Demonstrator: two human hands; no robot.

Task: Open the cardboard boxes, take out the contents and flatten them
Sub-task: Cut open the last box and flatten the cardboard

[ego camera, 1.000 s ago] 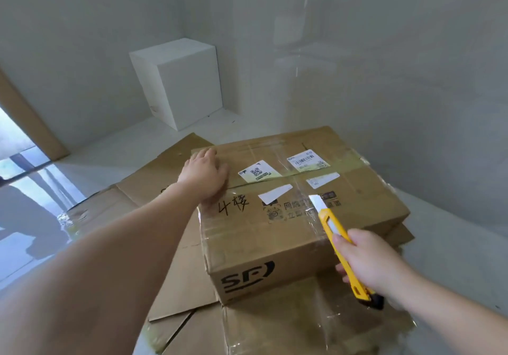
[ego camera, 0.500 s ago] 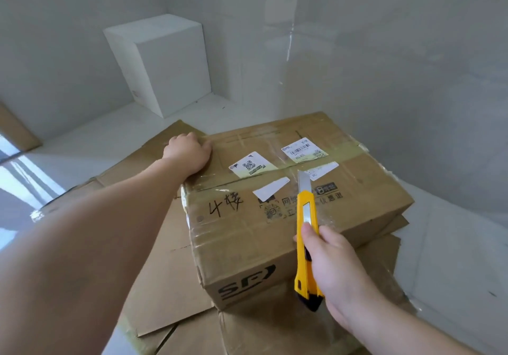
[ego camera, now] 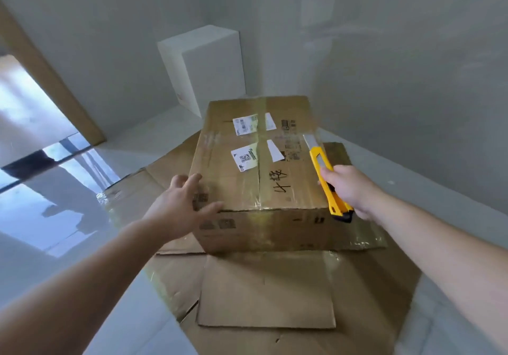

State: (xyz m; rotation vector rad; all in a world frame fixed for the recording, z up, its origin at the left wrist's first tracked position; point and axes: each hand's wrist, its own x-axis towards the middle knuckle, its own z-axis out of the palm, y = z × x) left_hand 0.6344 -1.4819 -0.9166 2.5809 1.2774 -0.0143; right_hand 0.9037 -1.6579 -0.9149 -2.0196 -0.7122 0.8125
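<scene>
Still taped, cardboard box [ego camera: 261, 178], left hand [ego camera: 178, 209] touching, right hand [ego camera: 349, 189] gripping cutter [ego camera: 325, 178]

I see bare room corner, likely unfurnished home: plain grey walls [ego camera: 398, 52], glossy pale floor [ego camera: 55, 217], wooden door frame [ego camera: 55, 85], white cube [ego camera: 203, 63] against wall.

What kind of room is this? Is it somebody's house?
Probably a bare, unfurnished room, maybe in a home; I can't be sure. It has plain grey walls, a shiny pale floor and a white cube in the corner. Flattened cardboard covers the floor under a taped cardboard box.
</scene>
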